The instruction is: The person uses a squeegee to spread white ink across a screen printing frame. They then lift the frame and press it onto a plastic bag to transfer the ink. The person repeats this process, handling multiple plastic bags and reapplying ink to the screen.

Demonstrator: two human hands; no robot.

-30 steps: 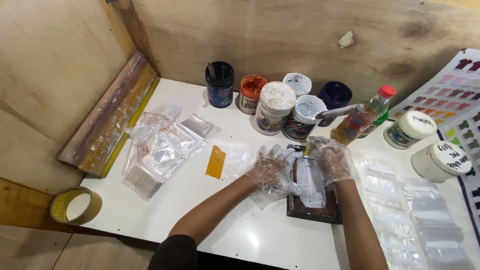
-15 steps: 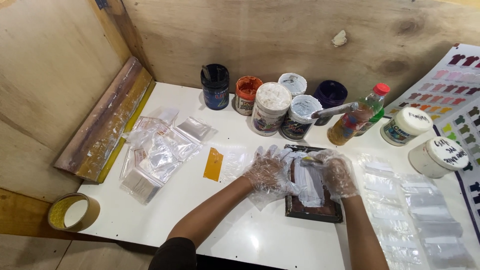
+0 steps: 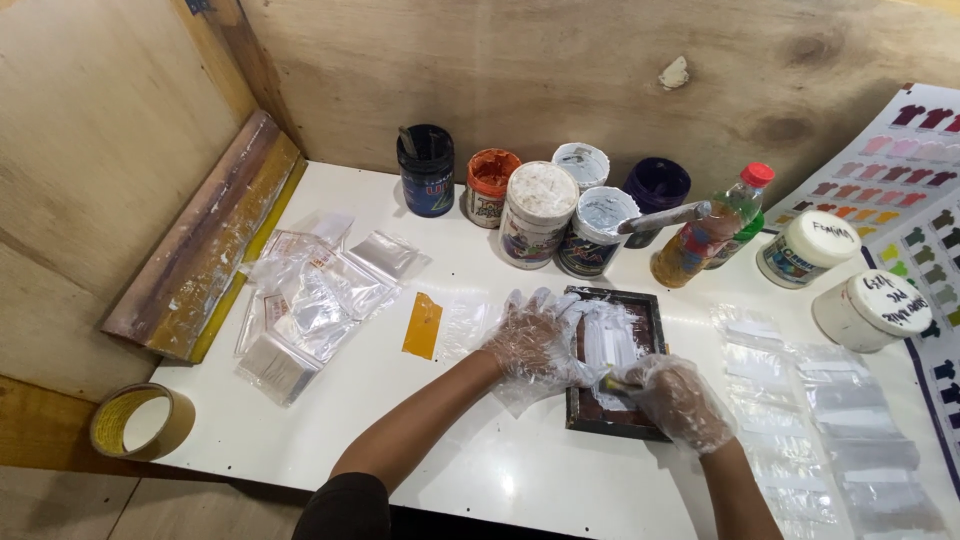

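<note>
We work at a white bench (image 3: 330, 420) boxed in by plywood walls. A long wooden squeegee (image 3: 200, 240) leans along its left edge, and a colour chart (image 3: 925, 160) lies at the far right. Rows of clear plastic bags (image 3: 830, 420) cover the right side, and a looser heap of them (image 3: 310, 290) sits at the left.

At the back stands a cluster of paint tubs: a dark blue one (image 3: 425, 170) with a stick standing in it, an orange-smeared one (image 3: 490, 185), a tall tub crusted white (image 3: 540, 210), a small open tub of pale paint (image 3: 581, 163) behind it, another of pale grey paint (image 3: 598, 228) with a tool resting across its rim, and a dark purple one (image 3: 655, 190). Beside these a clear bottle (image 3: 705, 235) with a red cap holds amber liquid. Two lidded white tubs (image 3: 845, 275) stand at the right.

In front of the tubs lies a small dark frame (image 3: 620, 420), its screen smeared white. Our gloved left hand (image 3: 535, 340) presses flat on the frame's left edge, fingers spread. Our gloved right hand (image 3: 680, 398) is closed around a small tool (image 3: 612, 385) on the screen.

A roll of tape (image 3: 140, 420) sits off the bench corner, and a small orange slip (image 3: 423, 325) lies near the left hand.
</note>
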